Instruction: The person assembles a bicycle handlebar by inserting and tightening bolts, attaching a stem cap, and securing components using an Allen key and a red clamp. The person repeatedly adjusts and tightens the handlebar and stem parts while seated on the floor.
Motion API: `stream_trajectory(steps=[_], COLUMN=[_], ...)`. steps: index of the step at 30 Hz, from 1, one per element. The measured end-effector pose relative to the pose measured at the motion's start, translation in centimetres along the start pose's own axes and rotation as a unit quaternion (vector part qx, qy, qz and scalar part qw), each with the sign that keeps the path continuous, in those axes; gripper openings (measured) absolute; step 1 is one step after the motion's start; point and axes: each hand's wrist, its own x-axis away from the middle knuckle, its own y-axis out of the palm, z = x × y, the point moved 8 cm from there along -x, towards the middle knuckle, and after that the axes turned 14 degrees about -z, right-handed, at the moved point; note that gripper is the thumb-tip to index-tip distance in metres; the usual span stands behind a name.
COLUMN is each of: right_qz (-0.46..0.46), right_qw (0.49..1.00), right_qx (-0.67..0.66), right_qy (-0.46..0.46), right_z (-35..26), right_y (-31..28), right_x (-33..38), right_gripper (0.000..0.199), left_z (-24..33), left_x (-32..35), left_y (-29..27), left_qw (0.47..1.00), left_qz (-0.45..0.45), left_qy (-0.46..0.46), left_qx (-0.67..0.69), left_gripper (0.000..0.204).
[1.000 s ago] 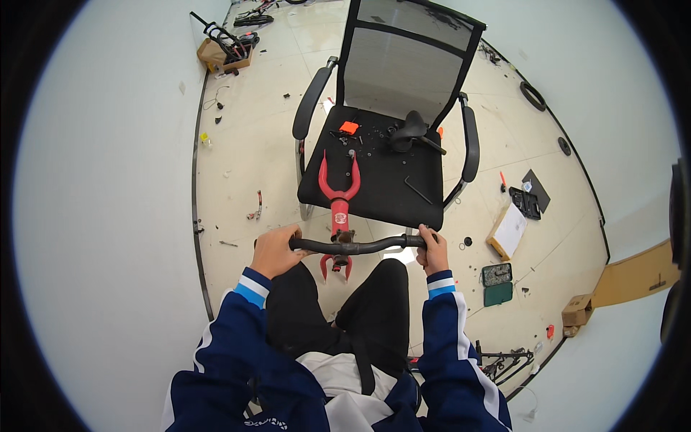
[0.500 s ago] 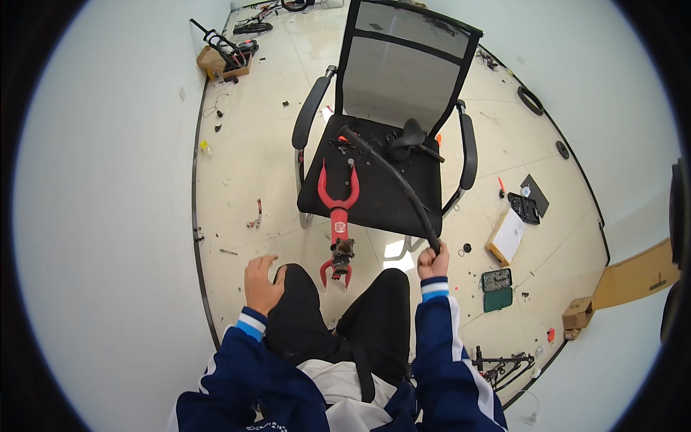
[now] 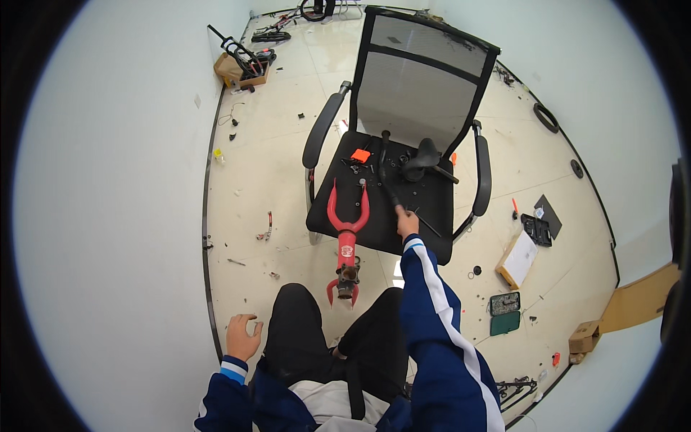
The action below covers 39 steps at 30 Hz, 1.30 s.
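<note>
A dark bicycle handlebar [image 3: 385, 167] lies lengthwise on the seat of a black mesh-backed chair [image 3: 430, 245]. My right hand [image 3: 407, 222] is closed round its near end, by the seat's front. My left hand [image 3: 243, 337] hangs over the floor beside my left knee, fingers spread and holding nothing. Left of the handlebar, a red forked bicycle frame piece [image 3: 348, 245] rests its prongs on the seat; its greyish metal joint overhangs the front edge. Right of the bar sits a black saddle [image 3: 423, 160] with its post. A thin dark rod [image 3: 430, 226] lies near my right hand.
An orange block [image 3: 360, 155] and several small bolts are on the seat's left. Armrests flank it. On the floor at right are a white-topped box [image 3: 517, 261], a black tool case [image 3: 537, 229] and a green parts case [image 3: 504, 323]. Bicycle parts stand far left [image 3: 245, 61].
My right hand has moved forward and left to the seat, swinging the handlebar leftward and laying it along the seat. My left hand has drawn back and down.
</note>
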Motion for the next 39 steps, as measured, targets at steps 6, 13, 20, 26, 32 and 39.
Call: stream_trajectory(steps=[6,13,20,26,32,39], right_qz=[-0.021,0.076,-0.002,-0.13,-0.295,-0.251], right_qw=[0.954,0.928,0.91,0.958,0.914,0.909], right_qx=[0.276,0.288,0.372,0.141,0.107,0.182], right_qy=[-0.112,-0.224,-0.185,-0.215,-0.257,-0.28], right_z=[-5.7,-7.3,-4.6,-3.4,-7.8,-8.3], right_y=[1.7,-5.3,-6.7,-4.1,3.0,4.0], right_x=[2.9,3.7,6.8,20.2,35.7,35.6], right_gripper=[0.043,0.024,0.009,0.009,0.017,0.013], left_z=[-1.7,1.1,5.5,9.2,14.6,14.0], left_x=[1.3,-1.8,-5.0,-5.9,-4.9,-6.5], left_y=[1.4,2.6,3.3,4.7,7.5,11.8], left_qw=[0.998,0.997,0.992,0.964,0.901,0.815], left_qz=[-0.023,-0.043,-0.055,-0.093,-0.181,-0.223], left_qy=[-0.045,-0.015,0.049,0.034,0.101,-0.002], left_qx=[0.035,0.07,0.1,0.247,0.382,0.535], left_gripper=[0.019,0.018,0.017,0.014,0.019,0.023])
